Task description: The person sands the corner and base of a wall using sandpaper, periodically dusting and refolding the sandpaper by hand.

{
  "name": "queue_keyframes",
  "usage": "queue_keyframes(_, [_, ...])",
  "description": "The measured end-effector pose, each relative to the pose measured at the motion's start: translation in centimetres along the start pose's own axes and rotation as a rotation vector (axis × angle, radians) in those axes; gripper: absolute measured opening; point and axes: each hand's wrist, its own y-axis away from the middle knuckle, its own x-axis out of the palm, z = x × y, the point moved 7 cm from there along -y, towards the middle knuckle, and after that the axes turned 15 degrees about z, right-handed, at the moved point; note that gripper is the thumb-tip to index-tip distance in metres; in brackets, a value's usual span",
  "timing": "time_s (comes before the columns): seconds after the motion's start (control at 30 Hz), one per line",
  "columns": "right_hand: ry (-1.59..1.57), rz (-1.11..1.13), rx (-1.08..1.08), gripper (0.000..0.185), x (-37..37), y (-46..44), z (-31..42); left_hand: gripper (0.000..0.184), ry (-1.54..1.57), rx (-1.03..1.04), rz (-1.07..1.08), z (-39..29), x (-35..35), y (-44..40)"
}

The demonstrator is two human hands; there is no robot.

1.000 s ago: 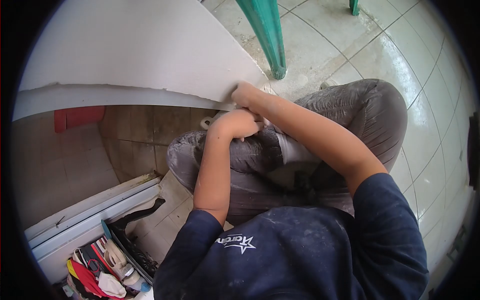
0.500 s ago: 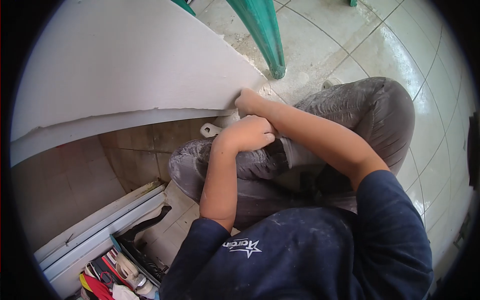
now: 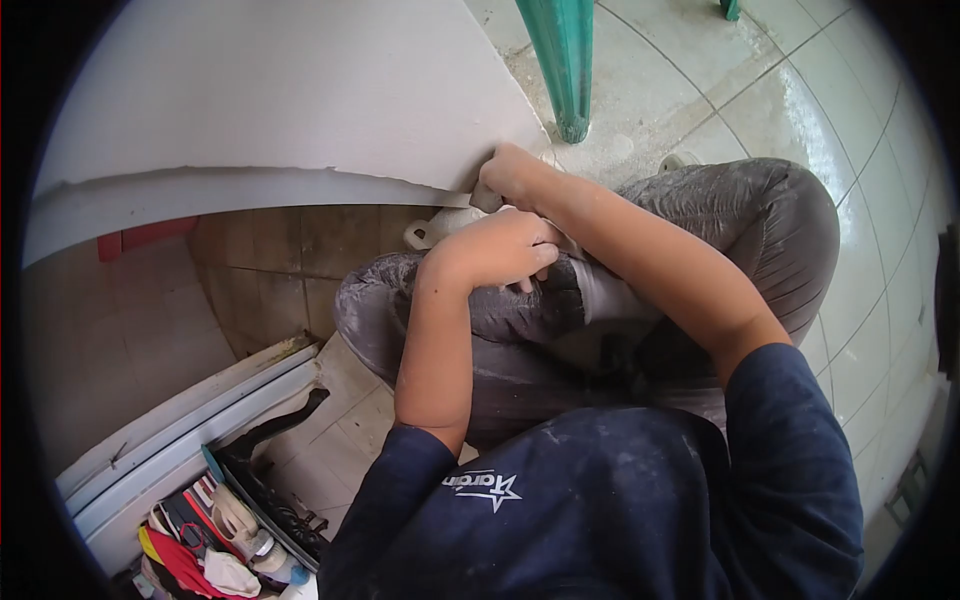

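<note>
My right hand (image 3: 513, 175) is closed at the corner of a large white board (image 3: 300, 90). A small greyish piece (image 3: 487, 197) shows under its fingers, too hidden to name. Just below it and close to the right wrist is my left hand (image 3: 500, 250), back upward. Its fingers are bent but apart, hanging over my dusty grey trouser leg (image 3: 520, 322), and nothing shows in them. The board's near edge is rough and torn along its face.
A green plastic leg (image 3: 560, 70) stands on dusty floor tiles (image 3: 660, 90) beyond the board. Under the board is something red (image 3: 145, 238). At lower left are a white frame rail (image 3: 190, 440), a black curved bar (image 3: 285, 415) and a container of mixed items (image 3: 215, 535).
The view has shifted slightly, and the board and green leg sit higher and further right. My left fingers have loosened from a tighter curl. The greyish piece under my right hand now shows.
</note>
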Motion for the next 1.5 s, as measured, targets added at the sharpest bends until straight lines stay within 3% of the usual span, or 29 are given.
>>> queue_keyframes(0.1, [-0.311,-0.208,0.014,0.024,-0.4,1.9,-0.5,0.028,-0.015,-0.103,0.010,0.8,-0.6,0.1])
queue_keyframes(0.2, [0.336,-0.202,-0.058,0.032,-0.3,-3.2,-4.2,0.029,-0.008,-0.109,0.009,0.4,-0.7,-0.2])
queue_keyframes(0.3, [-0.261,-0.169,-0.020,0.032,-0.2,1.7,0.6,0.029,-0.029,-0.064,0.036,0.6,0.1,-0.5])
queue_keyframes(0.33, [-0.520,-0.089,0.033,0.032,0.6,-0.6,-1.4,0.029,0.006,-0.039,0.020,0.2,0.1,0.1])
queue_keyframes(0.37, [-0.333,-0.123,0.029,0.032,0.3,-0.3,-1.0,0.028,0.037,-0.011,-0.005,-0.1,-0.2,0.5])
queue_keyframes(0.47, [0.226,-0.177,0.026,0.030,0.0,-1.2,-1.9,0.026,-0.096,-0.225,0.018,1.0,-0.9,0.0])
queue_keyframes(0.57, [0.207,-0.388,0.120,0.032,-0.2,-0.6,-3.6,0.026,-0.075,-0.257,0.032,2.6,-0.9,-1.9])
queue_keyframes(0.6, [0.152,-0.422,0.076,0.034,-0.6,-0.5,-3.0,0.026,-0.029,-0.181,0.013,2.1,-1.2,-1.5])
queue_keyframes(0.67, [0.412,-0.197,0.052,0.035,-0.8,0.8,0.0,0.027,0.089,-0.024,-0.024,1.1,-1.1,0.0])
queue_keyframes(0.73, [-0.001,-0.312,0.126,0.034,-1.0,0.5,-1.6,0.028,0.031,-0.118,-0.034,2.1,-1.2,0.2])
queue_keyframes(0.83, [0.269,-0.353,0.092,0.032,-0.4,-0.2,-2.6,0.030,-0.017,-0.192,-0.003,3.1,-1.4,-0.8])
queue_keyframes(0.97, [0.214,-0.222,0.088,0.035,-1.5,-0.9,-3.5,0.030,0.028,-0.165,0.000,3.8,-1.7,-2.4])
queue_keyframes(1.0, [0.285,-0.237,0.087,0.027,-2.2,-0.6,-3.2,0.031,0.050,-0.140,-0.021,5.0,-1.5,-3.4])
queue_keyframes(1.03, [0.654,-0.135,0.056,0.025,-2.6,-0.5,-2.2,0.032,0.041,-0.130,-0.028,4.8,-1.2,-3.5])
queue_keyframes(1.1, [1.075,-0.072,0.026,0.019,-3.5,1.0,-1.9,0.037,0.030,-0.106,-0.049,3.7,-0.8,-3.5])
queue_keyframes(1.13, [1.046,-0.066,0.026,0.018,-4.3,2.1,-1.6,0.049,0.026,-0.141,-0.039,2.8,-0.6,-3.2])
queue_keyframes(1.23, [0.741,0.032,0.027,0.021,-5.9,8.1,1.4,0.067,-0.045,0.122,-0.330,2.8,-1.0,-6.7])
queue_keyframes(1.33, [0.151,0.059,0.041,0.031,-6.7,13.3,2.1,0.084,0.402,0.415,-0.254,-1.5,0.3,-5.0])
queue_keyframes(1.43, [-0.324,0.104,-0.146,0.043,-7.2,16.0,1.8,0.099,0.742,0.665,-0.122,-2.0,0.2,-6.2])
queue_keyframes(1.5, [-0.412,0.095,-0.220,0.044,-7.2,16.5,3.0,0.096,0.966,0.876,-0.218,-2.1,-0.5,-6.7])
